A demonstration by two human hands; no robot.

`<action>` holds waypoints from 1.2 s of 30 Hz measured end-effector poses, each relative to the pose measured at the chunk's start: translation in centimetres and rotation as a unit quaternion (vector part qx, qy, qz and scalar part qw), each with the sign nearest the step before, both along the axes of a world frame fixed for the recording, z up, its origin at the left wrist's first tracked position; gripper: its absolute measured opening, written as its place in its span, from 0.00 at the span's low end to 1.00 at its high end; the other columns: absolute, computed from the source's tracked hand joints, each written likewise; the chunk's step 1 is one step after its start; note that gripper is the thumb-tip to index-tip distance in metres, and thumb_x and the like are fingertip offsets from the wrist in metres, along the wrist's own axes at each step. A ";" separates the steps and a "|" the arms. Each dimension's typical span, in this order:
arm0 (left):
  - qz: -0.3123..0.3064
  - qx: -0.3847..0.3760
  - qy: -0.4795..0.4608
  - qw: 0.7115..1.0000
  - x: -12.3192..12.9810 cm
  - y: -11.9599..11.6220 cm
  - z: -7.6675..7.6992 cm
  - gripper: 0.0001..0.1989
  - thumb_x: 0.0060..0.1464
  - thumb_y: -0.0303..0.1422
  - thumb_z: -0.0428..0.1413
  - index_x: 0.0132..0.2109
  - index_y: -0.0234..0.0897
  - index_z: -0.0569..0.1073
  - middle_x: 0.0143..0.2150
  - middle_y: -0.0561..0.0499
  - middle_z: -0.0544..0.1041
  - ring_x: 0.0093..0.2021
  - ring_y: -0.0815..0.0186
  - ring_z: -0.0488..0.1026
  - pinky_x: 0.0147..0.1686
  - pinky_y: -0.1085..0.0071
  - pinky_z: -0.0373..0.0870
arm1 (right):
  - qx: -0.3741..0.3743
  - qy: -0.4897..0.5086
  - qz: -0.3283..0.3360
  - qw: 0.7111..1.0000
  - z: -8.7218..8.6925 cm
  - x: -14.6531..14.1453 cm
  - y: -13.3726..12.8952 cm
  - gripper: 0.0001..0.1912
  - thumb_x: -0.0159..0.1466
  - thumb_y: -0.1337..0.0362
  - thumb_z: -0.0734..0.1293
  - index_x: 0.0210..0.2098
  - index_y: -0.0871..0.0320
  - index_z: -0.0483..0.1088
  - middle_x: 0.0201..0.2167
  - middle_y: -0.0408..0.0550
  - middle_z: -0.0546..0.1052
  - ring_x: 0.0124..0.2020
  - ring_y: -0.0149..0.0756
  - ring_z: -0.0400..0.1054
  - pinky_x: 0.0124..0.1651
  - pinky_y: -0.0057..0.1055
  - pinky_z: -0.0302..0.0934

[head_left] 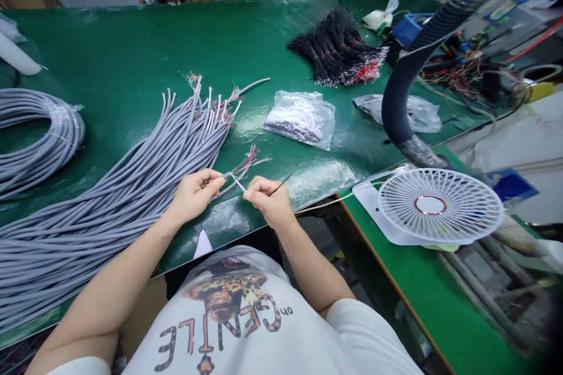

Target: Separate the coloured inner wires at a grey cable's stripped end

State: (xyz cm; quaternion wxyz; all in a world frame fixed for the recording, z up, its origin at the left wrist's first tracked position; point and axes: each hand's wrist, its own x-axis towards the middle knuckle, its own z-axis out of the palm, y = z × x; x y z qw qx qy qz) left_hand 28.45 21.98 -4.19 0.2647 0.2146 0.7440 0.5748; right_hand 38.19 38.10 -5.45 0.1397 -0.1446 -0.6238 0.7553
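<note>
My left hand (199,192) is closed near the table's front edge, thumb and fingers pinching the end of a grey cable (226,175). Beyond the fingertips, its stripped end fans into thin red, blue and pale wires (248,159). My right hand (269,198) is closed just to the right, around a slim silvery-white piece (238,183) whose far end meets the cable at the stripped part. Whether this is a tool or a strand I cannot tell. A thin dark end (281,184) sticks out behind the right fingers. Beside my left arm lies a large bundle of grey cables (145,170) with stripped ends.
A coiled grey cable (65,123) lies at the left. Farther back are clear plastic bags (301,117) and bundled black wires (336,47). A black flexible hose (396,94) rises on the right, near a white fan (440,205) on a lower green surface.
</note>
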 end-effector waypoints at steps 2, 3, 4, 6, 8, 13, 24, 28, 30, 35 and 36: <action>-0.010 -0.004 0.013 1.000 0.1 -0.1 -0.1 0.14 0.51 0.42 0.56 0.35 0.33 0.74 0.22 0.55 0.69 0.19 0.74 0.60 0.18 0.78 0.55 | -0.004 0.003 -0.010 1.000 0.1 0.6 0.2 0.10 0.49 0.67 0.71 0.15 0.60 0.69 0.18 0.39 0.65 0.19 0.23 0.53 0.22 0.25 0.44; -0.014 -0.005 0.015 1.000 0.1 -0.1 -0.1 0.14 0.51 0.42 0.56 0.35 0.33 0.75 0.22 0.55 0.69 0.19 0.74 0.60 0.19 0.78 0.55 | -0.004 0.006 -0.023 1.000 0.1 0.8 0.5 0.10 0.49 0.68 0.71 0.15 0.60 0.68 0.18 0.38 0.64 0.19 0.22 0.52 0.22 0.26 0.44; -0.015 -0.004 0.014 1.000 0.1 -0.1 -0.1 0.14 0.51 0.42 0.56 0.36 0.33 0.74 0.22 0.55 0.69 0.19 0.74 0.60 0.18 0.78 0.55 | 0.002 0.009 -0.038 0.999 0.1 0.9 1.0 0.10 0.49 0.67 0.71 0.15 0.60 0.68 0.18 0.38 0.64 0.18 0.22 0.52 0.22 0.26 0.44; -0.005 0.003 0.005 1.000 0.0 -0.1 -0.1 0.14 0.51 0.42 0.56 0.35 0.33 0.74 0.22 0.55 0.68 0.18 0.75 0.59 0.18 0.78 0.55 | 0.031 0.018 -0.069 0.997 0.1 1.1 2.1 0.10 0.49 0.67 0.71 0.15 0.59 0.67 0.18 0.39 0.63 0.19 0.23 0.52 0.22 0.26 0.45; 0.011 0.012 -0.009 1.000 -0.1 0.0 0.1 0.15 0.51 0.43 0.56 0.33 0.33 0.72 0.21 0.56 0.67 0.17 0.76 0.58 0.17 0.78 0.54 | 0.090 0.026 -0.092 0.991 0.3 1.3 3.1 0.11 0.50 0.67 0.70 0.15 0.59 0.67 0.19 0.39 0.64 0.20 0.24 0.53 0.23 0.27 0.46; 0.020 0.020 -0.036 0.999 -0.3 0.1 0.4 0.16 0.49 0.44 0.57 0.33 0.32 0.72 0.21 0.56 0.66 0.16 0.77 0.57 0.16 0.79 0.52 | 0.292 0.076 -0.143 0.943 2.1 2.5 4.0 0.01 0.55 0.66 0.69 0.28 0.56 0.74 0.29 0.44 0.69 0.22 0.26 0.56 0.23 0.28 0.50; 0.005 0.024 0.004 1.000 0.1 0.1 0.3 0.17 0.50 0.45 0.57 0.32 0.33 0.71 0.19 0.57 0.66 0.17 0.76 0.58 0.17 0.79 0.54 | 0.576 0.079 0.054 0.812 2.4 -2.1 1.2 0.09 0.65 0.61 0.62 0.38 0.55 0.72 0.42 0.51 0.72 0.37 0.33 0.66 0.35 0.27 0.59; 0.004 0.007 0.048 0.999 0.1 0.1 -0.5 0.16 0.55 0.43 0.53 0.38 0.33 0.73 0.22 0.55 0.68 0.19 0.74 0.61 0.20 0.77 0.58 | 0.544 0.059 0.060 0.835 2.0 -1.9 0.4 0.09 0.64 0.63 0.60 0.31 0.57 0.70 0.36 0.49 0.71 0.33 0.30 0.64 0.32 0.26 0.55; 0.025 -0.002 0.136 0.990 0.1 0.1 -1.1 0.15 0.58 0.39 0.52 0.45 0.33 0.73 0.28 0.52 0.72 0.23 0.71 0.66 0.25 0.75 0.64 | 0.459 0.040 0.092 0.883 2.0 -1.4 0.1 0.08 0.63 0.64 0.61 0.28 0.58 0.67 0.30 0.46 0.71 0.28 0.28 0.62 0.30 0.25 0.54; -0.003 -0.006 0.433 0.901 0.2 0.7 -1.9 0.10 0.57 0.31 0.54 0.45 0.40 0.76 0.43 0.44 0.77 0.41 0.63 0.72 0.44 0.65 0.68 | 0.132 -0.041 0.167 0.976 2.2 -0.6 0.0 0.10 0.60 0.60 0.63 0.25 0.58 0.64 0.18 0.39 0.69 0.18 0.24 0.56 0.23 0.23 0.52; -0.027 -0.008 0.456 0.890 0.3 0.9 -1.9 0.09 0.56 0.31 0.54 0.43 0.41 0.77 0.41 0.45 0.78 0.41 0.62 0.73 0.45 0.64 0.68 | 0.104 -0.043 0.162 0.980 2.3 -0.4 0.1 0.10 0.59 0.59 0.64 0.25 0.58 0.64 0.17 0.39 0.69 0.17 0.24 0.57 0.23 0.23 0.52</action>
